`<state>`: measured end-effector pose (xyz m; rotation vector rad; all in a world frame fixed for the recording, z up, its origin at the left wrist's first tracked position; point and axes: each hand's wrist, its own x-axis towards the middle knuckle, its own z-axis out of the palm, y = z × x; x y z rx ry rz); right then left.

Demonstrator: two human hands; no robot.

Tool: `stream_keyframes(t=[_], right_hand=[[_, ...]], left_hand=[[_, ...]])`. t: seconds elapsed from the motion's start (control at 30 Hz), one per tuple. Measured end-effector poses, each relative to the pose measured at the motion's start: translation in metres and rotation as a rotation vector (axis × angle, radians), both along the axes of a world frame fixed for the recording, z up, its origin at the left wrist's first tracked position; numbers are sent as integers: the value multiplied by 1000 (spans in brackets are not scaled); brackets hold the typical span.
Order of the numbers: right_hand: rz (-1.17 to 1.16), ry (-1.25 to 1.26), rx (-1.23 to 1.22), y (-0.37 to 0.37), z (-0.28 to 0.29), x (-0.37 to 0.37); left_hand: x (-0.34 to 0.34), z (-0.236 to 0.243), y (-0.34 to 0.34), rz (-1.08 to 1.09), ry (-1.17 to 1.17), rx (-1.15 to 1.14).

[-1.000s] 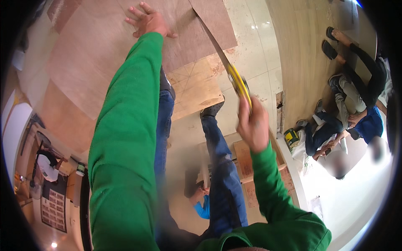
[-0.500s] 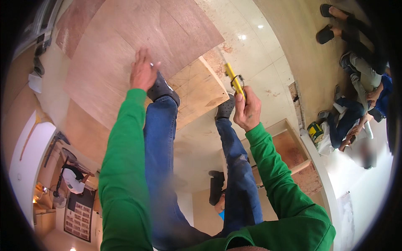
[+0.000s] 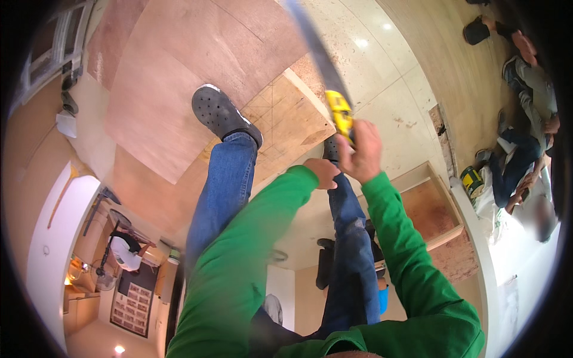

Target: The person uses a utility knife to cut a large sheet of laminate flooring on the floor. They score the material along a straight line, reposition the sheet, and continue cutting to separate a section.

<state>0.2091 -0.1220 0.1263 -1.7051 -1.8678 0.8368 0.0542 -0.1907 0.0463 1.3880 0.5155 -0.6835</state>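
Note:
My right hand (image 3: pixel 364 152) is closed round the yellow grip of a handsaw (image 3: pixel 339 110). Its long grey blade is smeared by motion and points away past the top edge. Close by on the left, my left hand (image 3: pixel 323 173) is held with its back up and its fingers curled in, nothing seen in them; its fingertips are partly hidden. Under the saw, a light wooden board (image 3: pixel 280 113) with pencil lines lies by my feet. My left clog (image 3: pixel 218 110) rests on the big reddish plywood sheet (image 3: pixel 161 101), beside that board.
An open wooden frame or box (image 3: pixel 427 209) lies to the right of my leg. Several people (image 3: pixel 522 137) sit along the right side, near a green and yellow can (image 3: pixel 471 179). Sawdust is scattered on the pale tiles (image 3: pixel 382 89). Another person (image 3: pixel 125 253) is at far left.
My left hand has left the plywood and come over next to my right hand. The saw has turned, so its blade now shows. My left foot stands farther left.

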Motion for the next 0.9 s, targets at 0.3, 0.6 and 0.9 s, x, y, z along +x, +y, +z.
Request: stream_keyframes(t=[0.3, 0.6, 0.9], right_hand=[[269, -158, 16, 67, -105, -158], [312, -354, -427, -119, -12, 16], [81, -547, -1370, -325, 186, 370]], left_hand=[[-130, 32, 71, 210, 508, -73], [-127, 96, -17, 373, 546, 407], [-36, 302, 42, 972, 286, 513]])
